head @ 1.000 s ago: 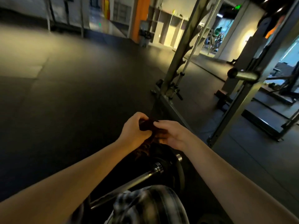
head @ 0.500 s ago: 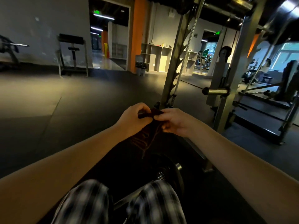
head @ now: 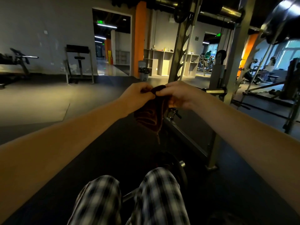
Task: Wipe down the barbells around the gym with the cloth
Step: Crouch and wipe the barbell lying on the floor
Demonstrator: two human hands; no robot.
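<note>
Brown terry cloth (head: 151,111) hangs in front of me. My left hand (head: 138,96) and right hand (head: 180,95) each pinch its top edge, fingertips almost meeting, and the rest droops. The steel barbell with its black plate (head: 181,164) lies on the rubber floor (head: 40,98) well below, past my knees. Its long axis runs near-left to far-right, and its sleeve end points right. I judge my right hand the nearer.

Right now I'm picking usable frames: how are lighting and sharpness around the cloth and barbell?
Head view: dim overall; the dark cloth, pinched by the left hand and right hand, reads almost black. Head view: the barbell on the floor sinks into shadow, only its end glinting; the plaid trousers are blurred; the rack uprights lean, likely from wide-angle distortion.
</note>
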